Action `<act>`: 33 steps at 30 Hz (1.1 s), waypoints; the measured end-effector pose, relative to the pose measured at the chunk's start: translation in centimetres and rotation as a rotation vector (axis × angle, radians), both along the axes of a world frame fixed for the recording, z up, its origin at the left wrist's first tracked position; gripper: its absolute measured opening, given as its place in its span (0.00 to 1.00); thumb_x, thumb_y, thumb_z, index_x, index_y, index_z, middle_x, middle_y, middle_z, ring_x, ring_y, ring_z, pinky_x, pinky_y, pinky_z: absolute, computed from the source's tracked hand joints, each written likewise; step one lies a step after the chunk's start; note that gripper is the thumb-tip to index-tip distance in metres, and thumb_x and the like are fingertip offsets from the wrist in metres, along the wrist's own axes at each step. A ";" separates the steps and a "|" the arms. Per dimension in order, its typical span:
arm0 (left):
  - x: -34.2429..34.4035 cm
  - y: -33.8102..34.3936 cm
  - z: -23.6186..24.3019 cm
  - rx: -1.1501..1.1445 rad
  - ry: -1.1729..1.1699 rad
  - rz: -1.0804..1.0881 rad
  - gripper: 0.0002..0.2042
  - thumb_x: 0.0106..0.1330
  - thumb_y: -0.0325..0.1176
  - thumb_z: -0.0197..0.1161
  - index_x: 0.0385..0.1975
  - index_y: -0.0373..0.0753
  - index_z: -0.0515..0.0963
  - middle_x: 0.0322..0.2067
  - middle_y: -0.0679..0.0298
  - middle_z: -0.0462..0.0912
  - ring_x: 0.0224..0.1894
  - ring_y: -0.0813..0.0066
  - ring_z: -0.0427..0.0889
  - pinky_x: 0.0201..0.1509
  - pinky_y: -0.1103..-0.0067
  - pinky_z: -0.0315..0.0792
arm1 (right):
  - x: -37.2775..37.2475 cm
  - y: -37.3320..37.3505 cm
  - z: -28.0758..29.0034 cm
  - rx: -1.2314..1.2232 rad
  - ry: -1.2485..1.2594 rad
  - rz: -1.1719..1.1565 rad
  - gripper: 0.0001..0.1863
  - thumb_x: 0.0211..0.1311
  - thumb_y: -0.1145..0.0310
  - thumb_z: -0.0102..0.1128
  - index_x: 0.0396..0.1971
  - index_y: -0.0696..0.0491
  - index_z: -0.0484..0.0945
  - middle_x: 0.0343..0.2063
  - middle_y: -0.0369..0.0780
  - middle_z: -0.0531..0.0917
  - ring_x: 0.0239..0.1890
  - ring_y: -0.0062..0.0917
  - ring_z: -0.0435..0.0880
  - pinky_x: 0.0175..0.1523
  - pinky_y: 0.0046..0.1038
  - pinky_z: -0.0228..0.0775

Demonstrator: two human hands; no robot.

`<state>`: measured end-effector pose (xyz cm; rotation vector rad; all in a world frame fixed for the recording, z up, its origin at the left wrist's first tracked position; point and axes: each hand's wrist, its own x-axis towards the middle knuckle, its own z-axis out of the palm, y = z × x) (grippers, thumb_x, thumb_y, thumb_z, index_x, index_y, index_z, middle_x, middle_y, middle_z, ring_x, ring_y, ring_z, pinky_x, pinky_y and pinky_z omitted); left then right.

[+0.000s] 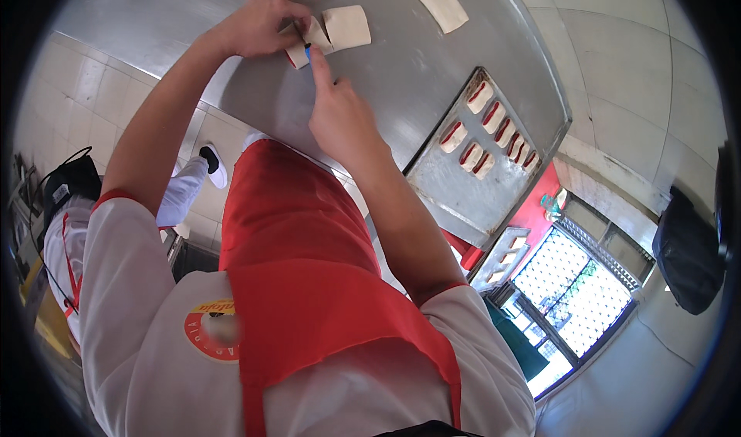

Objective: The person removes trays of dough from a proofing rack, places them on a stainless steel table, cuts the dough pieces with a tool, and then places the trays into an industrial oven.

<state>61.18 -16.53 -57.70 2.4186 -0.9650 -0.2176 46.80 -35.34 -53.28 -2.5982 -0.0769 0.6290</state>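
My right hand [343, 117] is closed round a small knife [308, 49] with a blue handle, its index finger stretched along it. The dark blade is at a pale filled dough strip [318, 34] on the steel table. A squarish dough piece [347, 26] lies at the strip's right end, partly parted from it by a gap. Something red shows at the near left edge of the strip. My left hand [266, 20] is over the strip's left end beside the blade, fingers bent but apart; its fingertips are partly hidden.
Farther right on the steel table [255, 97] lies another dough strip [438, 3]. A metal baking tray [455, 186] at the right holds several small pastries with red filling [492, 117]. Beyond it is another tray [502, 256]. Another person [65, 236] stands at the left.
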 end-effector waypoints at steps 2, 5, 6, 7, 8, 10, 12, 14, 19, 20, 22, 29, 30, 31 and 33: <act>0.1 -0.3 0.2 0.042 0.003 0.009 0.06 0.55 0.29 0.68 0.33 0.45 0.84 0.69 0.63 0.71 0.77 0.52 0.59 0.80 0.51 0.48 | 0.3 0.2 0.0 0.004 0.009 0.006 0.45 0.62 0.78 0.52 0.79 0.46 0.50 0.42 0.61 0.81 0.41 0.61 0.84 0.49 0.53 0.77; -0.1 -0.3 0.3 0.125 -0.010 0.074 0.06 0.56 0.30 0.67 0.33 0.46 0.85 0.71 0.63 0.69 0.79 0.53 0.55 0.82 0.48 0.42 | -0.9 -0.5 -0.4 -0.017 -0.038 0.024 0.45 0.61 0.78 0.54 0.79 0.46 0.50 0.41 0.61 0.81 0.41 0.60 0.84 0.49 0.52 0.78; -0.5 -0.5 -0.1 0.119 -0.018 0.070 0.06 0.57 0.30 0.67 0.33 0.45 0.85 0.71 0.63 0.69 0.79 0.53 0.55 0.82 0.48 0.42 | -1.7 -0.8 -0.5 -0.028 -0.063 0.032 0.45 0.61 0.78 0.54 0.79 0.46 0.50 0.40 0.60 0.81 0.41 0.59 0.85 0.49 0.51 0.78; -0.5 -0.5 -0.2 0.118 -0.030 0.069 0.06 0.57 0.30 0.67 0.34 0.45 0.85 0.71 0.63 0.69 0.79 0.54 0.55 0.82 0.49 0.43 | -2.3 -1.1 -0.3 -0.045 -0.008 0.028 0.45 0.61 0.78 0.54 0.79 0.47 0.50 0.40 0.60 0.82 0.40 0.58 0.85 0.48 0.51 0.78; -0.5 -0.5 -0.4 0.117 -0.043 0.067 0.06 0.57 0.30 0.67 0.34 0.45 0.85 0.71 0.63 0.68 0.79 0.54 0.55 0.82 0.49 0.43 | -3.0 -1.6 0.2 -0.063 0.047 0.023 0.45 0.60 0.78 0.54 0.79 0.47 0.51 0.40 0.60 0.82 0.40 0.57 0.85 0.48 0.51 0.78; -0.4 -0.2 -0.5 0.042 0.000 0.065 0.06 0.58 0.30 0.67 0.35 0.44 0.85 0.71 0.62 0.70 0.77 0.55 0.59 0.81 0.53 0.47 | -3.5 -2.0 0.4 -0.061 0.085 0.021 0.46 0.60 0.79 0.55 0.79 0.47 0.51 0.39 0.59 0.82 0.39 0.56 0.86 0.47 0.50 0.79; -0.3 0.4 -0.6 -0.137 0.190 0.059 0.06 0.59 0.29 0.67 0.36 0.43 0.85 0.69 0.60 0.71 0.75 0.55 0.64 0.80 0.57 0.52 | -3.7 -2.2 0.2 -0.021 0.050 0.029 0.46 0.60 0.79 0.55 0.79 0.47 0.51 0.39 0.59 0.82 0.39 0.55 0.86 0.46 0.50 0.79; -0.3 0.9 -0.2 -0.417 0.532 0.062 0.06 0.60 0.29 0.67 0.37 0.42 0.85 0.68 0.59 0.73 0.71 0.56 0.69 0.78 0.61 0.58 | -3.8 -2.5 0.0 -0.014 0.051 0.016 0.45 0.60 0.79 0.55 0.79 0.47 0.51 0.39 0.59 0.82 0.39 0.55 0.86 0.46 0.50 0.79; -3.2 -1.5 0.6 -0.228 0.146 -0.031 0.15 0.55 0.28 0.72 0.43 0.42 0.82 0.59 0.63 0.78 0.66 0.58 0.74 0.73 0.62 0.63 | -3.9 -2.9 -0.4 0.019 0.040 0.000 0.44 0.62 0.78 0.53 0.79 0.46 0.52 0.40 0.60 0.82 0.39 0.56 0.86 0.47 0.50 0.79; -3.8 -1.9 0.7 -0.122 0.053 -0.033 0.17 0.53 0.28 0.73 0.44 0.43 0.82 0.58 0.64 0.78 0.65 0.58 0.73 0.73 0.61 0.63 | -3.7 -2.9 -0.4 0.017 0.041 0.002 0.44 0.62 0.78 0.53 0.79 0.46 0.52 0.41 0.60 0.81 0.39 0.56 0.86 0.48 0.50 0.79; -4.3 -2.4 0.6 -0.006 -0.029 -0.011 0.19 0.51 0.27 0.73 0.46 0.45 0.81 0.58 0.66 0.77 0.65 0.59 0.73 0.72 0.60 0.62 | -4.4 -3.4 -0.3 0.018 0.022 0.007 0.44 0.62 0.78 0.53 0.79 0.45 0.51 0.42 0.60 0.81 0.40 0.57 0.86 0.48 0.51 0.79; -5.3 -0.7 -1.5 -0.146 0.092 0.011 0.25 0.52 0.23 0.71 0.53 0.43 0.78 0.65 0.60 0.73 0.67 0.54 0.72 0.73 0.63 0.67 | -13.3 -9.8 5.0 -0.038 0.355 -0.046 0.42 0.66 0.77 0.49 0.80 0.43 0.49 0.48 0.61 0.80 0.45 0.60 0.84 0.52 0.54 0.77; -5.7 -0.7 -1.1 -0.188 0.121 0.047 0.26 0.52 0.24 0.71 0.54 0.43 0.77 0.65 0.60 0.72 0.66 0.53 0.73 0.72 0.63 0.69 | -14.9 -10.9 4.7 -0.003 0.303 -0.076 0.41 0.68 0.75 0.49 0.80 0.43 0.49 0.48 0.61 0.80 0.43 0.59 0.84 0.50 0.54 0.77; -6.5 -0.4 -0.4 -0.230 0.143 0.095 0.27 0.52 0.24 0.72 0.55 0.43 0.76 0.66 0.59 0.71 0.66 0.51 0.73 0.71 0.63 0.70 | -15.6 -11.7 4.3 0.034 0.246 -0.094 0.40 0.69 0.74 0.49 0.80 0.43 0.49 0.48 0.61 0.79 0.41 0.59 0.84 0.49 0.55 0.77; -7.1 0.3 -0.8 -0.261 0.062 0.148 0.31 0.53 0.25 0.73 0.60 0.42 0.72 0.65 0.55 0.71 0.64 0.49 0.76 0.69 0.63 0.73 | -15.7 -12.3 4.3 0.124 0.122 -0.134 0.39 0.71 0.74 0.47 0.80 0.45 0.49 0.48 0.61 0.79 0.44 0.59 0.84 0.51 0.55 0.76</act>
